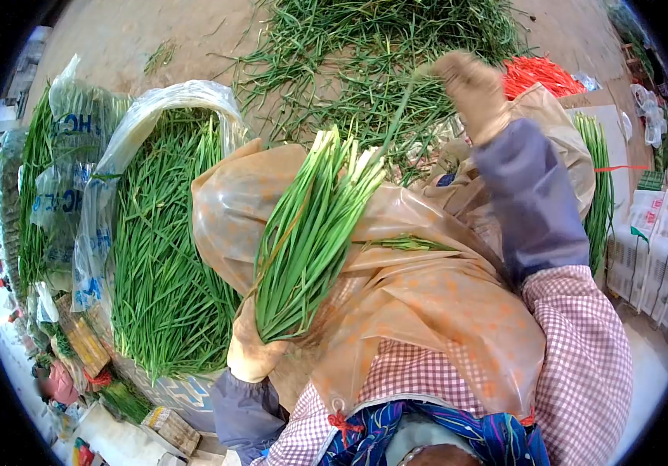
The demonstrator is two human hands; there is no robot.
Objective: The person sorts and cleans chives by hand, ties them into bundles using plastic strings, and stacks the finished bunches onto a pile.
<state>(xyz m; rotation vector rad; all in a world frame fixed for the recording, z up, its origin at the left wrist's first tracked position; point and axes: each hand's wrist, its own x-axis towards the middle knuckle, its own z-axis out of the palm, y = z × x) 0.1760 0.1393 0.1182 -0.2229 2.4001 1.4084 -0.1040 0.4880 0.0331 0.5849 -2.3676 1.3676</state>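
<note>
A bundle of long green stalks with pale ends lies over my lap, on a tan plastic apron. Beneath its lower end, my left hand, in a tan glove, is wrapped round the leaves. My right hand, gloved too, is raised in front and blurred by motion. A thin green strand trails beside its fingertips; whether the fingers hold it cannot be made out. A few short leaves rest on the apron right of the bundle.
Loose green stalks are strewn over the ground ahead. Red ties lie beyond my right forearm. At left, a plastic-lined container holds many green stalks. A tied bundle and white packages are at right.
</note>
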